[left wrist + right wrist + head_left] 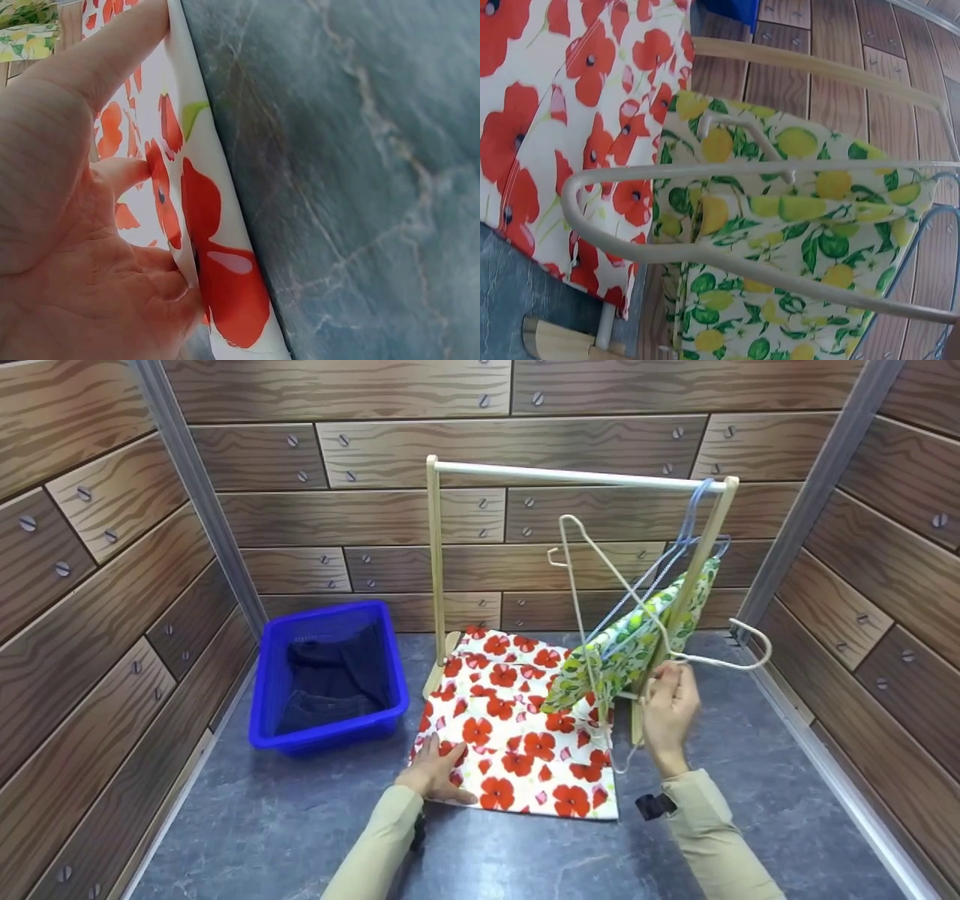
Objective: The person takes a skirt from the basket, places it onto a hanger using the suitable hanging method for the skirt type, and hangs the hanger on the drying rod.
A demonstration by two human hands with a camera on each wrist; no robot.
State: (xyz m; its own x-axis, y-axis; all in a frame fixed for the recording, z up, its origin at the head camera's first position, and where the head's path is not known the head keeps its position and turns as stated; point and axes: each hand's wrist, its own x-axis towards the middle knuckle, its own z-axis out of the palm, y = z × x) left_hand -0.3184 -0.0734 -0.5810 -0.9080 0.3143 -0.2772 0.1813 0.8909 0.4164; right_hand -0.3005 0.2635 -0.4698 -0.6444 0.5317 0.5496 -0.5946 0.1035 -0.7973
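Left hand [437,775]: lying palm down at the near left corner of the red-flowered cloth [517,720], which is spreading flat on the grey tabletop [510,862]. I am reading its fingers as released: spreading, reaching over the fabric and touching it, the thumb running along the near edge. The forearm is coming in from the bottom of the head view.

Right hand [670,706]: rising above the tabletop to the right of that cloth, fingers curling and grasping the white hanger [780,280] near the base of its hook. The hook is pointing right; the body is slanting up and left, in front of the lemon-print cloth [637,649], which is hanging from a blue hanger [688,529] at the right end of the rack [570,474].

Visibility: in the right wrist view I am getting only a sliver of the right hand at the lower right border, so the exact finger placement is staying unclear. The left palm is covering part of the flowered cloth in its own wrist view. I am not able to tell whether the hanger's lower end is touching that cloth. Dark fabric [337,667] is lying in the blue basket [330,729], its shape hard to make out.
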